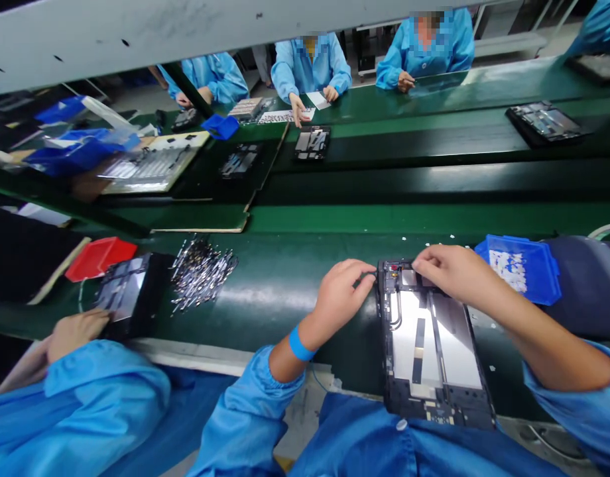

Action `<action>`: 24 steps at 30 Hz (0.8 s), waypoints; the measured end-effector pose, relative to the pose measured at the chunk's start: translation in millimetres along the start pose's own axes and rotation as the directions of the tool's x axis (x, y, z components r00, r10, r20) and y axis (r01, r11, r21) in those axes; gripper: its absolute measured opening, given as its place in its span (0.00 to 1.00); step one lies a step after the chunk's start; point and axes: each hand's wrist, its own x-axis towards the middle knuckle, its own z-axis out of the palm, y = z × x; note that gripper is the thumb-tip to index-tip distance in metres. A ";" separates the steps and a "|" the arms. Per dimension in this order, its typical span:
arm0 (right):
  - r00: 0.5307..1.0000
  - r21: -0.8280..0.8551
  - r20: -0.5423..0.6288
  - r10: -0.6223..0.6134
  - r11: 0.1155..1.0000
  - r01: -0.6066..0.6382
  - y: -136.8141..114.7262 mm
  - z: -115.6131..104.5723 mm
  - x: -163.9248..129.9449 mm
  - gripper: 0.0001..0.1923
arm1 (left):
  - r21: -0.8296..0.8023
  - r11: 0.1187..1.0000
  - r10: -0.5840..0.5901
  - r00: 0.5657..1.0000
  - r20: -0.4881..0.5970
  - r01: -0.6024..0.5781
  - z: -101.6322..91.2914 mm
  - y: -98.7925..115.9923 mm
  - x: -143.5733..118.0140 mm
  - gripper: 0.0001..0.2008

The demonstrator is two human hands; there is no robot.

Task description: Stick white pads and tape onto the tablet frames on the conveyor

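Note:
An opened tablet (pixel 419 344) lies in front of me, its inner parts and silver battery panels facing up. Its lower end reaches past the table edge over my lap. My left hand (pixel 341 295) is closed, with thumb and index fingertips at the tablet's upper left edge. Over the upper right part of the tablet, my right hand (pixel 447 268) is in a pinch against the inner parts. Whatever lies between those fingertips is too small or hidden to make out. Near my right forearm stands a blue bin (pixel 544 271) of small white pieces (pixel 508 268).
A pile of small shiny metal parts (pixel 200 273) lies left of me. Beside it, a co-worker's hand (pixel 81 329) touches another opened device (pixel 128 288) near a red bin (pixel 100 257). Across the green line (pixel 434 218), co-workers in blue sit by more devices (pixel 312 142).

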 end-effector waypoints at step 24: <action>0.984 -0.023 0.127 0.127 0.992 -0.125 -17.9 18.7 31.6 0.13 | 0.416 0.840 0.228 0.923 0.311 -0.348 15.2 -13.2 7.0 0.19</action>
